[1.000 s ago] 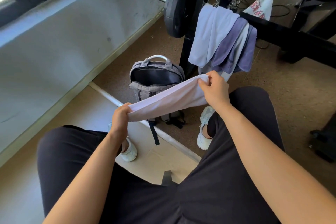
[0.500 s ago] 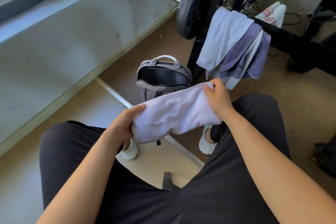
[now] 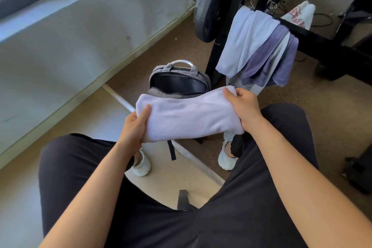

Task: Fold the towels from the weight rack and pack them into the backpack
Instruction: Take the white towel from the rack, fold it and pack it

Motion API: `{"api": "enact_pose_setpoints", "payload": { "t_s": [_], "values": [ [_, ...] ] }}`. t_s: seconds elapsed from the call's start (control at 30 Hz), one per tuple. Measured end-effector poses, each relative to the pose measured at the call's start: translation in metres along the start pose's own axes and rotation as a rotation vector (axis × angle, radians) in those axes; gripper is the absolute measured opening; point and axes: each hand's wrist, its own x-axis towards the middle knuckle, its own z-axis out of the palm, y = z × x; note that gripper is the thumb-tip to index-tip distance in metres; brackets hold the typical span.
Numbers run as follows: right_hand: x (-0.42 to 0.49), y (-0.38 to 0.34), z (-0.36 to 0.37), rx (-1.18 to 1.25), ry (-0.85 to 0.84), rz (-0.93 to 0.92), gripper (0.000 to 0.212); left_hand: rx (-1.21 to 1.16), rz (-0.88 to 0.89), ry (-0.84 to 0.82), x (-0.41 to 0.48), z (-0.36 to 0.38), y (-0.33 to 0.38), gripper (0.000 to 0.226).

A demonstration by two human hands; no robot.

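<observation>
Folded towel (image 3: 187, 115): going from a thin stretched strip a second ago to a thick, doubled-over bundle now. It is hanging in the air above the knees, right in front of the backpack's mouth.
Left hand (image 3: 133, 127): gripping the towel's left end, with the thumb lying on top and the fingers tucking underneath.
Right hand (image 3: 244, 106): clamping the right end, with the fingers curling over the upper edge.
Backpack (image 3: 179, 80): standing upright on the floor just behind the towel, its top gaping open and showing dark lining.
Hanging towels (image 3: 251, 46): white and purple ones draping over the rack's bar, up and to the right of the backpack.
Weight rack (image 3: 326, 36): black frame rising behind the backpack and carrying a weight plate (image 3: 211, 6) on its bar end.
White shoes (image 3: 227, 159): resting on the floor, one on each side of the backpack.
</observation>
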Motion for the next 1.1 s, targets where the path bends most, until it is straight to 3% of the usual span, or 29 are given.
{"api": "enact_pose_setpoints", "payload": {
  "t_s": [0.17, 0.33, 0.4, 0.47, 0.6, 0.7, 0.83, 0.87, 1.0, 1.1],
  "values": [
    [0.0, 0.005, -0.004, 0.259, -0.255, 0.124, 0.032, 0.113, 0.155, 0.147, -0.001, 0.0, 0.0, 0.026],
    [-0.001, 0.012, 0.004, -0.141, -0.132, -0.121, 0.049, 0.59, 0.218, 0.258, 0.005, -0.007, -0.007, 0.038],
    [-0.001, 0.011, 0.008, -0.204, -0.073, -0.178, 0.038, 0.681, 0.195, 0.264, 0.008, -0.009, -0.01, 0.041],
    [-0.001, 0.009, 0.009, -0.308, -0.035, -0.252, 0.022, 0.668, 0.179, 0.257, 0.011, -0.01, -0.013, 0.047],
    [-0.003, 0.011, 0.009, -0.362, -0.105, -0.31, 0.032, 0.557, 0.16, 0.244, 0.014, -0.011, -0.013, 0.05],
    [-0.005, 0.011, 0.008, -0.25, -0.189, -0.254, 0.024, 0.5, 0.162, 0.241, 0.012, -0.008, -0.01, 0.046],
    [-0.005, 0.012, 0.01, -0.228, -0.329, -0.135, 0.032, 0.463, 0.172, 0.239, 0.01, -0.008, -0.008, 0.044],
    [-0.005, 0.013, 0.01, -0.256, -0.354, -0.136, 0.035, 0.46, 0.177, 0.233, 0.01, -0.008, -0.008, 0.043],
    [-0.013, 0.01, 0.017, -0.463, -0.458, -0.183, 0.079, 0.463, 0.213, 0.146, 0.011, -0.004, -0.009, 0.03],
    [-0.024, 0.008, 0.028, -0.47, -0.508, -0.242, 0.085, 0.405, 0.219, 0.033, 0.006, 0.006, -0.009, 0.031]
  ]
}}
